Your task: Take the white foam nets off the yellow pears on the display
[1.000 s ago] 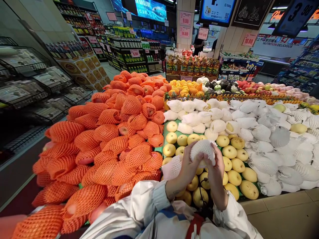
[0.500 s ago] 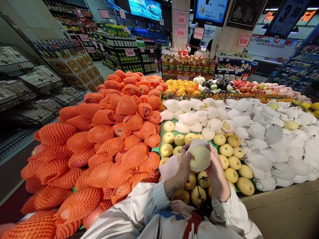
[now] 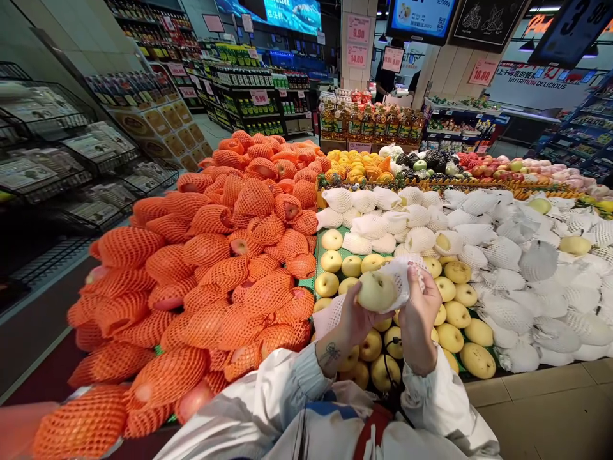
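Observation:
A pale yellow pear rests in my left hand, whose fingers curl round its left and lower side. My right hand pinches a white foam net sleeve that covers only the pear's right side. Beneath my hands lie bare yellow pears in rows on a green mat. Another white foam net lies just left of my left wrist, partly hidden by it.
Apples in orange foam nets are heaped on the left. Pears in white nets fill the right side. Behind stand oil bottles and yellow fruit. Wire racks line the left; a person is far back.
The sleeve, earlier around the pear, is now pulled off toward the right by my right hand. The pear has turned and tilted left in my left hand. The view has shifted slightly left.

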A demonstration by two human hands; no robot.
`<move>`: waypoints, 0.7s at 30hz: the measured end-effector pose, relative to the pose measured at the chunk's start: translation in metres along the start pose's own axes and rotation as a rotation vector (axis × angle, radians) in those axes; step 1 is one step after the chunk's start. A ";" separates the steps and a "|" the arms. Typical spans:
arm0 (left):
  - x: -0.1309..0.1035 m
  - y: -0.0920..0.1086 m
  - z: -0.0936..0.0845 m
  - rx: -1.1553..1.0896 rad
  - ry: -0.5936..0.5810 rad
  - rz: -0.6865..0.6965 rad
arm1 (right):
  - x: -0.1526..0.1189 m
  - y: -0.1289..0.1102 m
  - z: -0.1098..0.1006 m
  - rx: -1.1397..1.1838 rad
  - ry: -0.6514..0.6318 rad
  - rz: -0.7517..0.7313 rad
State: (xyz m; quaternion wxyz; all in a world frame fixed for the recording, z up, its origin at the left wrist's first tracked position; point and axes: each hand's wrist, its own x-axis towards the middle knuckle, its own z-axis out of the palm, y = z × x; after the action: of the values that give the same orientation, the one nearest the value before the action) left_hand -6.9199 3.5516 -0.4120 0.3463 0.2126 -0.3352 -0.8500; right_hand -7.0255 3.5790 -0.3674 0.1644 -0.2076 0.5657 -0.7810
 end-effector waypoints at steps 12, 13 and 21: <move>-0.008 0.089 -0.057 -0.539 0.087 0.281 | 0.002 -0.003 -0.031 -0.448 -0.794 -0.270; -0.009 0.095 -0.059 -0.555 0.074 0.311 | -0.009 0.009 -0.029 -0.501 -1.012 -0.232; -0.021 0.116 -0.033 -0.441 0.125 0.441 | -0.017 -0.027 -0.053 -0.646 -0.902 -0.179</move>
State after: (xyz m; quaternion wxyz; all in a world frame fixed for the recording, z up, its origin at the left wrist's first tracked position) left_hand -6.8344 3.4911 -0.3488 0.5798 0.1063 -0.1591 -0.7920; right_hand -7.0381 3.6384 -0.3587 0.2511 -0.6079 0.6299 -0.4131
